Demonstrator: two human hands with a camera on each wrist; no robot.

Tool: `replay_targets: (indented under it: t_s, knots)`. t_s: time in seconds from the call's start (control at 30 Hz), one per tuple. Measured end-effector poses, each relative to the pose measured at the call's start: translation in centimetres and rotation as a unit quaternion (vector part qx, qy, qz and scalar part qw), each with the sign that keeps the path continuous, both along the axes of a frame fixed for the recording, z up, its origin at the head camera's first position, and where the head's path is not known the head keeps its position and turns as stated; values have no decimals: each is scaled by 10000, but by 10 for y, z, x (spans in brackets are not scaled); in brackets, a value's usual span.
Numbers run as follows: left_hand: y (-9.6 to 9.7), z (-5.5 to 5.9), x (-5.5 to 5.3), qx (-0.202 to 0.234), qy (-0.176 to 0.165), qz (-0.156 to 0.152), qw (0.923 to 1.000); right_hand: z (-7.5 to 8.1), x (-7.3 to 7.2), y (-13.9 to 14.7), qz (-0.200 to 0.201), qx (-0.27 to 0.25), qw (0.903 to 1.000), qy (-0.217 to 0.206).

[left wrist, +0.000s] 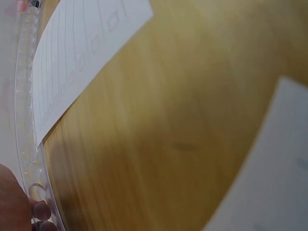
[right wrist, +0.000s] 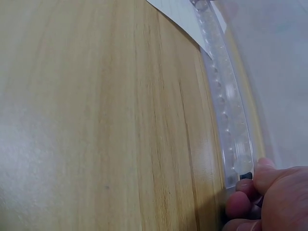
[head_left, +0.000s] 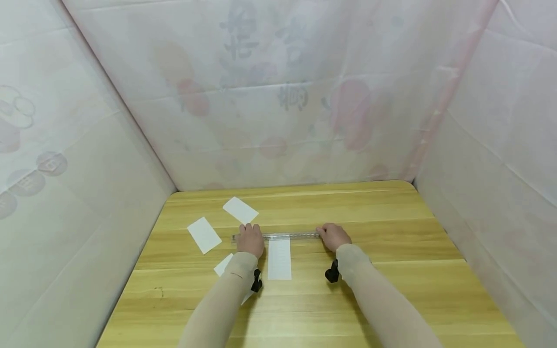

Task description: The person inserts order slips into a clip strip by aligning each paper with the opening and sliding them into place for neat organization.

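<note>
A long clear plastic strip (head_left: pixel 302 235), ruler-like with a row of round marks, lies crosswise in front of me. My left hand (head_left: pixel 250 241) grips it near its left end, fingertips (left wrist: pixel 42 210) curled at a round hole. Between thumb and fingers my right hand (right wrist: pixel 284 199) pinches the other end, beside a small black piece (right wrist: pixel 246 175). A white printed paper (head_left: pixel 279 261) with ruled lines and a row of small figures lies between my hands. Its far edge meets the strip.
Two white papers, one at the back (head_left: pixel 241 210) and one at the left (head_left: pixel 204 235), lie on the wooden table (head_left: pixel 391 290). Another paper (head_left: pixel 223 263) shows partly from under my left sleeve (head_left: pixel 222 299). Pale printed fabric walls (head_left: pixel 283 145) enclose the table's back and sides.
</note>
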State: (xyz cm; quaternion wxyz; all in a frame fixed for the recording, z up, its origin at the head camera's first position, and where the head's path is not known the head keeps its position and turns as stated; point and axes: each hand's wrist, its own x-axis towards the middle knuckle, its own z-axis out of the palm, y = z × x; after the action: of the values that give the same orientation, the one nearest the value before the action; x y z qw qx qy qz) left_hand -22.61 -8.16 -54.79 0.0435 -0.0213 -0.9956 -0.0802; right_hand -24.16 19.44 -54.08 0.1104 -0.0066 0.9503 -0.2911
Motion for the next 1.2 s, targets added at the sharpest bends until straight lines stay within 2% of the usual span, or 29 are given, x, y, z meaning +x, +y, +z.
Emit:
replay_targets:
  t_s: [0.2, 0.43, 0.73, 1.2]
  knots:
    - [0, 1, 0, 181, -100, 14, 9998, 0, 0, 1, 75, -112, 9999, 9]
    - [-1, -2, -3, 136, -117, 10, 9998, 1, -2, 2, 31, -205, 9998, 4]
    - [1, 5, 0, 3, -245, 19, 9997, -4, -4, 6, 73, -326, 9994, -119]
    - [0, 1, -2, 97, -163, 34, 9998, -5, -3, 4, 73, -237, 9997, 82]
